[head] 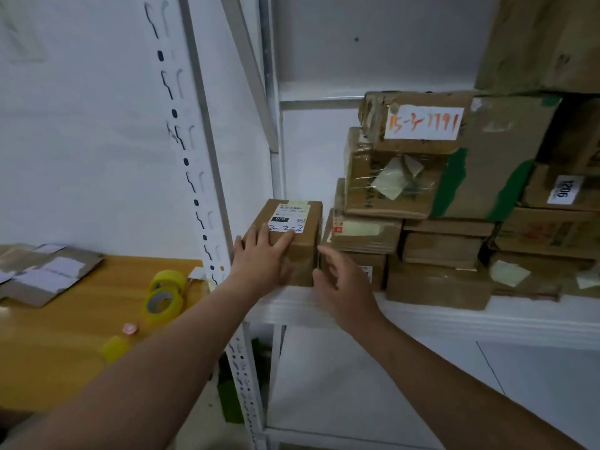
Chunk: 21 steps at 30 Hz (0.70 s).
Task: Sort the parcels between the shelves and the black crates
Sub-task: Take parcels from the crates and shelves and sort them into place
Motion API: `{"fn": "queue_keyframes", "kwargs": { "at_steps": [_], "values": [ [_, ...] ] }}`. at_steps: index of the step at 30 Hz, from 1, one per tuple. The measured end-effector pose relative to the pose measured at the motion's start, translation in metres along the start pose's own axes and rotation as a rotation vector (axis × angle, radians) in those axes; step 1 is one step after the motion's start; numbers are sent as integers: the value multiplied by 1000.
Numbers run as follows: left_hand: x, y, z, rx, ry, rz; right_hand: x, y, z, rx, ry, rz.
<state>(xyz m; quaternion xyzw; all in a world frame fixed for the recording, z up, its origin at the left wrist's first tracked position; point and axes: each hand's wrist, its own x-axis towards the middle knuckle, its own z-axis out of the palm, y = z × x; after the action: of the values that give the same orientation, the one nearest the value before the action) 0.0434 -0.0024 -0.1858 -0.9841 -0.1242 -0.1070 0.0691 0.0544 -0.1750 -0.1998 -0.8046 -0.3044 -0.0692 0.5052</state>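
Observation:
A small brown cardboard parcel (303,251) with a white label marked "2-2-2" stands at the left end of the white shelf (487,316). My left hand (259,254) lies on its top and left side with the fingers straight. My right hand (341,284) is at the parcel's right front corner, fingers spread and relaxed, holding nothing. To the right is a stack of several brown parcels (422,190), one labelled "15-2 1791". No black crate is in view.
The white slotted shelf upright (194,196) stands just left of the parcel. A yellow table (65,336) at the left bears rolls of yellow tape (164,293) and flat mailers (42,274). A big box (539,43) sits on top at the upper right.

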Motion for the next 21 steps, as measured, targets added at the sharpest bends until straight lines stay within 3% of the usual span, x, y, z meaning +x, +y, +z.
{"fn": "queue_keyframes", "kwargs": {
  "at_steps": [3, 9, 14, 21],
  "values": [
    [1, -5, 8, -114, 9, 38, 10, -4, 19, 34, 78, 92],
    [-32, -5, 13, -179, 184, 98, 6, -9, 44, 93, 185, 190],
    [-63, -6, 28, -466, 463, 145, 0, -14, 44, 120, 263, 245],
    [-90, 3, 22, -1001, 555, -187, -15, -17, 36, 254, 196, 296]
  ]
}}
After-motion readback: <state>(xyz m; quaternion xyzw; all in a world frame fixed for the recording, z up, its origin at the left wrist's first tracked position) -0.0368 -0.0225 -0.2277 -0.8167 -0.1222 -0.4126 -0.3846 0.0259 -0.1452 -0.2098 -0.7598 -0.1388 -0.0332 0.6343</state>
